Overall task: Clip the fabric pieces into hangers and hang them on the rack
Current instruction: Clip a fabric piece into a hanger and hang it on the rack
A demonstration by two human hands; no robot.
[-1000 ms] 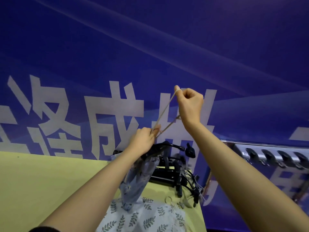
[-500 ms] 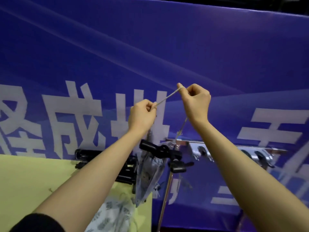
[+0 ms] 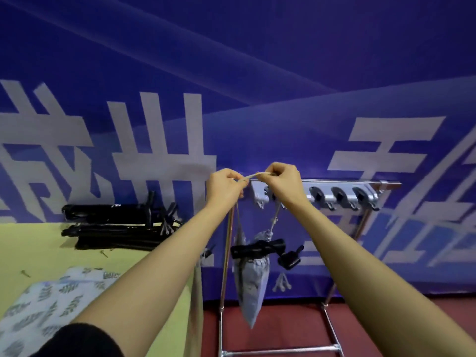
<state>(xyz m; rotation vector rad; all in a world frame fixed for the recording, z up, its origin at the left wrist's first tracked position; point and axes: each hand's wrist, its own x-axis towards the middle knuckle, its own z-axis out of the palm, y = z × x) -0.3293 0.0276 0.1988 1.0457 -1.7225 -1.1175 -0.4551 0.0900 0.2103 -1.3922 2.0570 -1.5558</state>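
The loop [image 3: 253, 175], a pale cord, is stretched nearly level just above the left end of the rack's rail [image 3: 342, 182]. Its long axis runs along the rail. Below the rail hangs the hanger [image 3: 258, 248], black, with a grey fabric piece [image 3: 251, 284] clipped in it; cords rise from it toward the hands. Whether the loop has caught a hook cannot be told, since the hands cover that spot.

The left hand [image 3: 224, 188] pinches the loop's left end between curled fingers, just off the rail's end. The right hand [image 3: 284, 182] pinches the other end, directly over the first grey hook [image 3: 258, 195]. The right hand is therefore the nearer to the hooks; the hook lies just under its fingers.

In my judgement the next move is a short drop of the loop onto that hook.

Further along the rail, three hooks [image 3: 340, 195] stand free. Left of the rack, a table [image 3: 33, 243] carries spare hangers [image 3: 116, 228] and leaf-print fabric [image 3: 51, 300].
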